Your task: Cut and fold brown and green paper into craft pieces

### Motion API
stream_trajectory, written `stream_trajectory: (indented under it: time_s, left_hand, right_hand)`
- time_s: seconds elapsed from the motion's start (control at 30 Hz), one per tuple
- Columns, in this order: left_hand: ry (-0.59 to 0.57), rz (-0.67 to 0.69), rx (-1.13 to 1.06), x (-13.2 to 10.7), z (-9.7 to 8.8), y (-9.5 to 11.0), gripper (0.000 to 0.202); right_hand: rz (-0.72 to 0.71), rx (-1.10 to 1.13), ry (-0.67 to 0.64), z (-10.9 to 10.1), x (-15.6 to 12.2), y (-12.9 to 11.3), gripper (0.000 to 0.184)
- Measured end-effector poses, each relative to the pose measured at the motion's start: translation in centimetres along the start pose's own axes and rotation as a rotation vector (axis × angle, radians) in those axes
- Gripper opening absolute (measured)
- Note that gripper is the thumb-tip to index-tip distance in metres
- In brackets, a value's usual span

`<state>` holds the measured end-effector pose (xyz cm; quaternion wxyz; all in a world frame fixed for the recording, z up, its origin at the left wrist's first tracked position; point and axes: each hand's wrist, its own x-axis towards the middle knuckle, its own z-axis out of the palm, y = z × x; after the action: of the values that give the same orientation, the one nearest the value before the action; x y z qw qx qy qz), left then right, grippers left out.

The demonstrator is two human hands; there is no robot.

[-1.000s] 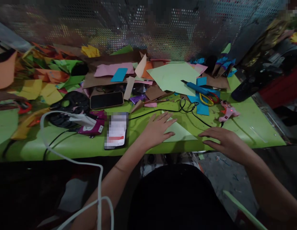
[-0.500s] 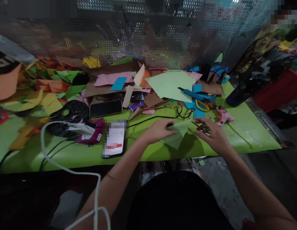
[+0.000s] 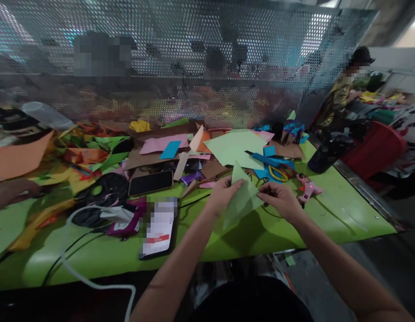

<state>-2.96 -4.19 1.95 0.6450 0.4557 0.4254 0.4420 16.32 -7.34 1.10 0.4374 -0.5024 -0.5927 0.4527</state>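
My left hand (image 3: 224,194) grips a small pale green piece of paper (image 3: 242,205) by its left side, thumb across the front. The paper stands tilted above the green tabletop (image 3: 200,243), one corner pointing up. At its right corner, my right hand (image 3: 281,201) has thumb and fingertips pinched together on the edge. Just behind lie a larger pale green sheet (image 3: 232,147), a blue-handled cutter (image 3: 261,157) and yellow-and-red handled scissors (image 3: 278,173). Right of my right hand sits a small pink device (image 3: 308,188) with a red light.
Two phones (image 3: 151,183) (image 3: 159,228) and a purple tissue pack (image 3: 127,219) lie to the left. A white cable (image 3: 93,281) hangs over the front edge. Coloured paper scraps (image 3: 93,152) fill the back left. Another person's hand (image 3: 13,193) is at far left; a dark bottle (image 3: 323,154) stands right.
The view has tilted up. The green paper has been raised more upright. My right hand has closed in on its right corner; the thin dark stick at its fingers no longer shows. Another person's hand has appeared at left.
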Motion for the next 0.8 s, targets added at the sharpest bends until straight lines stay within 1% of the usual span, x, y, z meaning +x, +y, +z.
stream_trajectory:
  time_s: [0.1, 0.17, 0.27, 0.33, 0.37, 0.4, 0.47, 0.5, 0.57, 0.63, 0.8]
  left_hand:
    - [0.025, 0.014, 0.000, 0.8, -0.1, -0.6, 0.044]
    - [0.062, 0.009, -0.046, 1.3, -0.4, -1.1, 0.043]
    - [0.182, -0.041, -0.122, 1.8, -1.3, -1.6, 0.043]
    - [0.269, -0.045, -0.159, 1.9, -2.0, -1.5, 0.043]
    - [0.297, -0.040, -0.175, 1.9, -2.3, -1.4, 0.043]
    - [0.315, -0.032, -0.190, 1.9, -2.5, -1.3, 0.044]
    - [0.327, -0.022, -0.218, 1.7, -2.8, -1.1, 0.045]
    - [0.327, -0.020, -0.227, 1.7, -2.8, -1.0, 0.046]
    - [0.323, -0.019, -0.241, 1.5, -2.9, -1.0, 0.045]
    - [0.324, -0.021, -0.252, 1.5, -2.9, -1.1, 0.043]
    - [0.307, -0.015, -0.254, 1.6, -3.2, -1.4, 0.041]
  right_hand:
    - [-0.025, -0.078, -0.018, -0.3, 0.2, 0.4, 0.023]
    - [-0.064, -0.199, -0.011, -1.1, 0.5, 0.7, 0.021]
    - [-0.134, -0.487, 0.109, -3.3, 1.5, 0.8, 0.018]
    - [-0.144, -0.720, 0.187, -5.2, 2.8, 0.7, 0.018]
    - [-0.125, -0.854, 0.195, -6.1, 3.6, 0.6, 0.019]
    - [-0.079, -0.999, 0.172, -6.9, 4.6, 0.6, 0.021]
    - [0.040, -1.267, 0.082, -8.0, 6.5, 0.7, 0.025]
    - [0.077, -1.329, 0.049, -8.3, 7.4, 0.8, 0.025]
    - [0.110, -1.394, 0.010, -8.5, 8.9, 1.2, 0.026]
    - [0.114, -1.421, 0.000, -8.5, 9.9, 1.5, 0.028]
    - [0.137, -1.487, -0.020, -8.0, 10.6, 2.0, 0.044]
